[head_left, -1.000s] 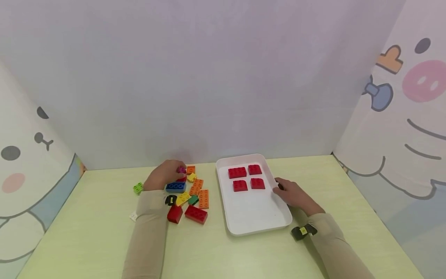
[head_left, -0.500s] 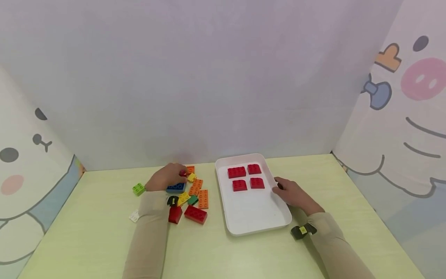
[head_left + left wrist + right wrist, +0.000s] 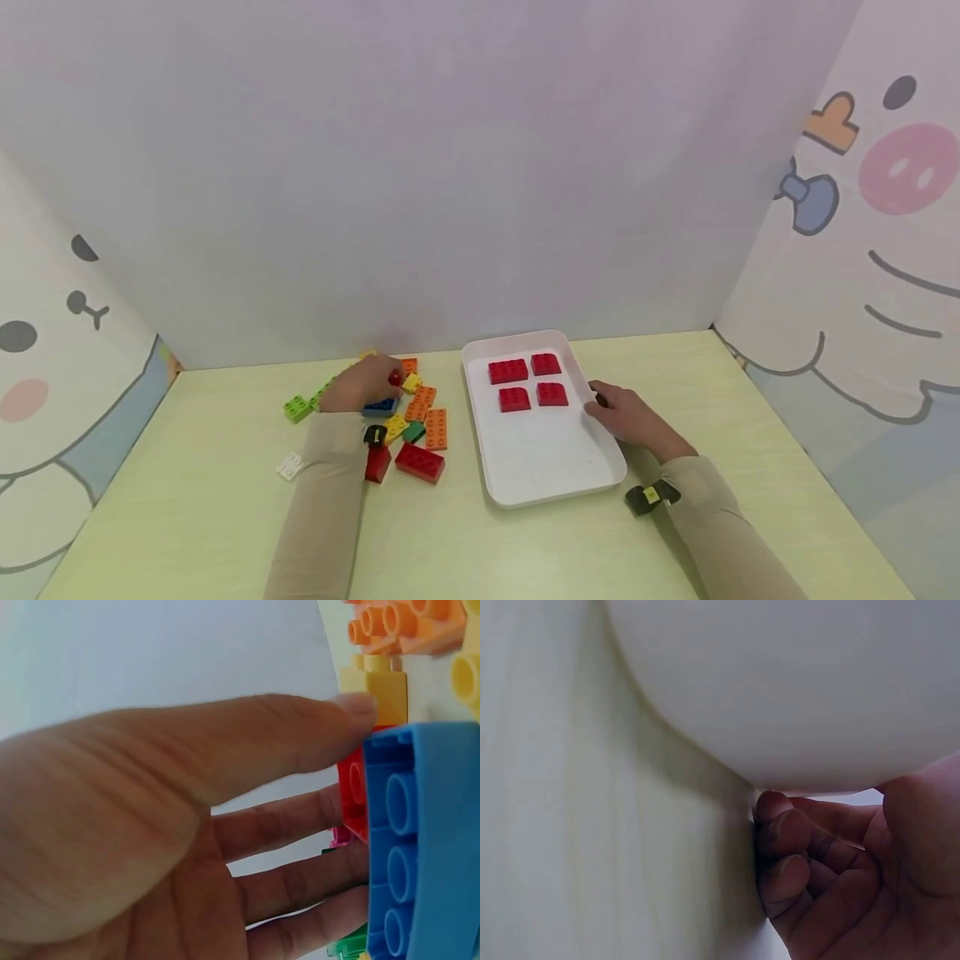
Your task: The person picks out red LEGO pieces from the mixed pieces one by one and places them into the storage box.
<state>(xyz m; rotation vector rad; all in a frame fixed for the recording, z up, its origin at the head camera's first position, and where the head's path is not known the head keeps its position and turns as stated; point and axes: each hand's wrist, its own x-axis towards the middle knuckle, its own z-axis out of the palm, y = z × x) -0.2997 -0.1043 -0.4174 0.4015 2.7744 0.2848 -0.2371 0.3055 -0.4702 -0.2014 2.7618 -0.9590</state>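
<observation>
My left hand [image 3: 363,383] is among the loose toy building bricks on the left. Its thumb and fingers pinch a small red brick [image 3: 352,784], partly hidden behind a blue brick [image 3: 442,840] in the left wrist view. The thumb tip lies close to a yellow brick [image 3: 386,694]. On the other side, my right hand [image 3: 630,417] grips the right edge of a white tray [image 3: 555,467], fingers curled under the rim in the right wrist view. Four-sided red bricks lie in the tray, among them a long red brick [image 3: 508,371].
Around the left hand lie orange bricks [image 3: 436,428], a dark green brick [image 3: 414,431], a long red brick [image 3: 420,462] and a light green brick [image 3: 297,408]. A white brick [image 3: 288,467] lies left of the forearm. A wall [image 3: 450,208] rises behind the table.
The left hand has shifted slightly right and nearer, with the red brick at its fingertips. More light green and yellow bricks show behind it. The right hand stays at the tray.
</observation>
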